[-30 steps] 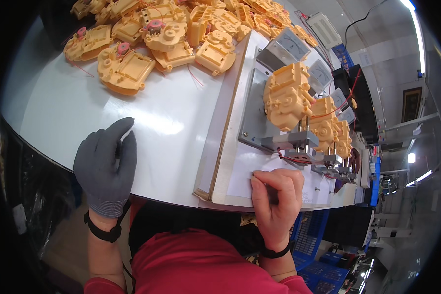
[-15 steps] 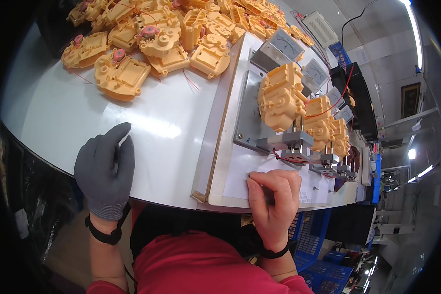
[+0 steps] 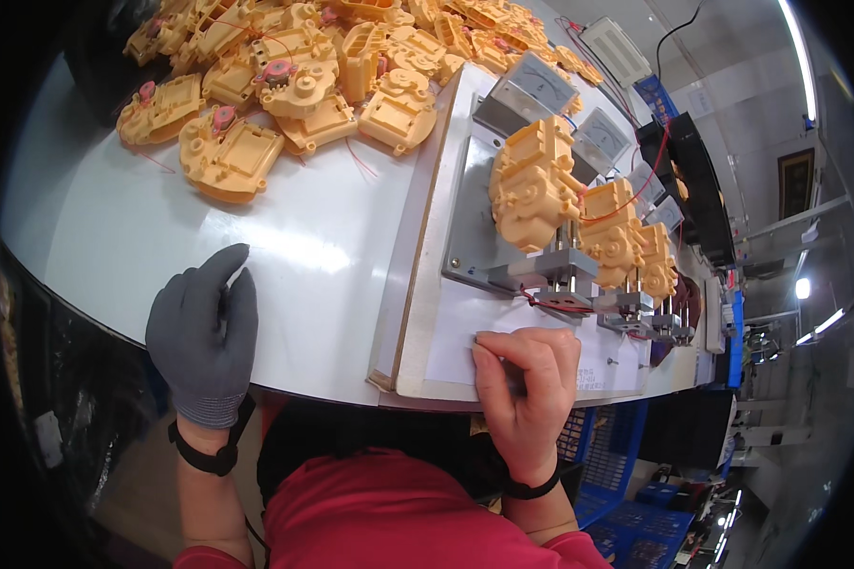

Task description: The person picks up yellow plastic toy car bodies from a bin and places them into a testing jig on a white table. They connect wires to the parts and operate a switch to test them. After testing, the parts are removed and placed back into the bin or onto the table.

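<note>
My left hand (image 3: 204, 332), in a grey glove, lies flat on the white table (image 3: 161, 228) near its front edge, fingers together, holding nothing. My bare right hand (image 3: 527, 379) rests curled on the white board (image 3: 446, 322), fingers bent down onto a sheet of white paper (image 3: 460, 327) at the board's near edge. Just beyond it stand metal clamp fixtures (image 3: 560, 275) with red wires, each holding a yellow plastic housing (image 3: 531, 185).
A heap of several yellow plastic housings (image 3: 285, 76) with pink gears covers the far side of the table. Grey panel meters (image 3: 531, 90) stand along the board's far edge. Blue crates (image 3: 607, 446) sit under the table at the right.
My view has shifted a little. My left hand slid slightly away from the table edge. My right hand stays curled on the paper.
</note>
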Motion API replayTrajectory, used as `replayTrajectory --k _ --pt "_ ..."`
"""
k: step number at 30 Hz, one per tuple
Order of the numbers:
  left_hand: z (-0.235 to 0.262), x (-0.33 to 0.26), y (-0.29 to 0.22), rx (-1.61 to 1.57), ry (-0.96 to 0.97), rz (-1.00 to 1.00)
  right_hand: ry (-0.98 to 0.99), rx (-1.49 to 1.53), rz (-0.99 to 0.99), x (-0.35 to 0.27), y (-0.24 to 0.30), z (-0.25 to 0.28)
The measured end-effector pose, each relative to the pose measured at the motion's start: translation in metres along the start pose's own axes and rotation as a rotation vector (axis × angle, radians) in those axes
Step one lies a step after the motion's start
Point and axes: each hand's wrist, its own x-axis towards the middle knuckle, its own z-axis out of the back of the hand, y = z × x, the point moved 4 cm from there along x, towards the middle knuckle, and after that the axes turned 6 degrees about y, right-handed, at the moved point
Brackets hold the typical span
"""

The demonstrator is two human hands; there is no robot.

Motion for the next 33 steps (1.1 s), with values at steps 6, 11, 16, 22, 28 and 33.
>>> replayTrajectory --k 6,11,16,22,28,33 --pt "-0.002 0.000 0.000 0.012 -0.001 0.002 -0.028 -0.005 0.026 0.001 0.000 0.001" --pt "-0.004 -0.003 0.002 -0.023 0.010 0.054 -0.053 0.016 0.040 0.003 -0.001 0.002" --pt "-0.005 -0.004 0.006 -0.066 0.035 0.103 -0.062 0.021 0.028 0.003 -0.002 0.003" --pt "-0.009 -0.006 0.010 -0.083 0.024 0.103 -0.041 0.076 0.019 0.003 -0.003 0.003" --pt "-0.008 -0.007 0.011 -0.121 0.036 0.129 -0.052 0.057 0.040 0.003 -0.004 0.005" --pt "-0.008 -0.008 0.012 -0.129 0.024 0.118 -0.050 0.057 0.057 0.002 -0.003 0.004"
